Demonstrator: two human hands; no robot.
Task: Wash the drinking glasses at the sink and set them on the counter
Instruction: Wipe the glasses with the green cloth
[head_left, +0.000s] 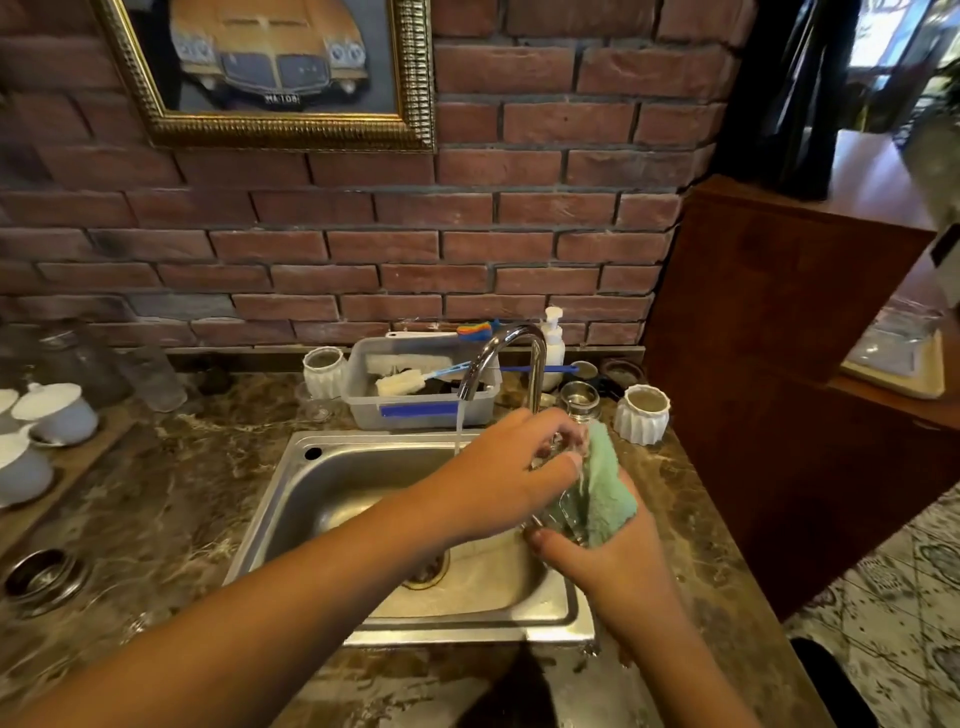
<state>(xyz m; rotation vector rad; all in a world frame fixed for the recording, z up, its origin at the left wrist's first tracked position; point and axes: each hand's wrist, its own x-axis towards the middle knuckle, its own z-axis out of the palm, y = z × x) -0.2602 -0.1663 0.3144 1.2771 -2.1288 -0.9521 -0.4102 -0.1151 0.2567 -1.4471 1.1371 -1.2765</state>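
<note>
Over the right side of the steel sink (332, 467), my left hand (498, 473) grips a clear drinking glass (558, 501) from above. My right hand (608, 561) holds a green cloth (605, 488) wrapped against the glass's right side, thumb under it. Most of the glass is hidden by both hands and the cloth. Water runs from the chrome faucet (498, 353) into the sink just left of my left hand. Another clear glass (581, 400) stands on the marble counter (156, 509) behind the sink.
A grey plastic tub (415, 400) with a bottle brush sits behind the sink, a soap pump (553, 338) beside it. White ribbed jars (643, 413) flank it. White teacups (54, 413) and glass jars stand at the left. A wooden cabinet (769, 364) walls the right.
</note>
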